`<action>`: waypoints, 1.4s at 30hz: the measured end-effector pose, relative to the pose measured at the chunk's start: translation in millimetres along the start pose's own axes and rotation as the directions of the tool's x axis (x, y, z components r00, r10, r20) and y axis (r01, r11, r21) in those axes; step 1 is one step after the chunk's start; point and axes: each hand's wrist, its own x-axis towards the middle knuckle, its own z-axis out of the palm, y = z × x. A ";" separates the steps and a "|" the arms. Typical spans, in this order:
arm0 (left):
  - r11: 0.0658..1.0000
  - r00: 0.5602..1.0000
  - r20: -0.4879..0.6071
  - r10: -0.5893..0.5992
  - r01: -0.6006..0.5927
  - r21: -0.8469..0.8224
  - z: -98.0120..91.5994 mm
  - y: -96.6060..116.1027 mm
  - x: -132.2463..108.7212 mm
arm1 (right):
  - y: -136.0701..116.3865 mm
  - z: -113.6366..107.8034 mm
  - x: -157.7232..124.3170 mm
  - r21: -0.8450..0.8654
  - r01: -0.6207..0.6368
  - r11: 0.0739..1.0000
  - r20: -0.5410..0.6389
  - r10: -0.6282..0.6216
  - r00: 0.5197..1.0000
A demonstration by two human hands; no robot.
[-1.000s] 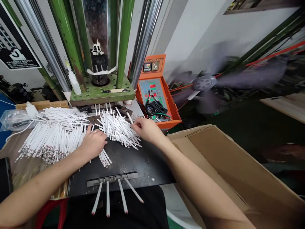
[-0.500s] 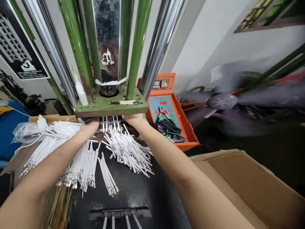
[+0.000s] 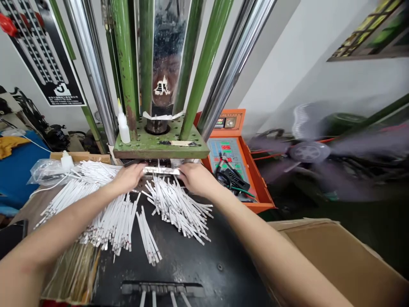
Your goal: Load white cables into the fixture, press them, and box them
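Both my hands hold a narrow metal bar just in front of the green press plate. My left hand grips its left end and my right hand grips its right end, fingers closed. Below the bar lies a loose heap of white sticks on the black work plate. A bigger pile of white sticks with red tips lies under my left forearm.
An orange control box with cables stands to the right of the press. A white squeeze bottle stands on the green plate. An open cardboard box is at the lower right. A spinning fan blurs behind.
My hands have come back out from under the green plate, now holding the metal bar between them. The view has tilted upward.
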 end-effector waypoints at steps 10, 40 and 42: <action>0.884 0.865 0.207 0.457 -0.415 -0.216 17.7 121.8 -95.8 | -74.0 -10.7 -164.1 0.234 0.330 0.915 -0.440 -0.203 0.875; 0.955 0.828 0.490 0.274 -0.172 -0.243 -18.5 76.0 -156.0 | -48.8 25.8 -258.3 0.233 -0.130 0.964 -0.258 0.190 0.947; 0.960 0.817 0.508 0.274 -0.201 -0.195 -18.0 74.4 -170.8 | -81.4 35.0 -242.8 0.228 0.039 0.973 -0.229 0.015 0.973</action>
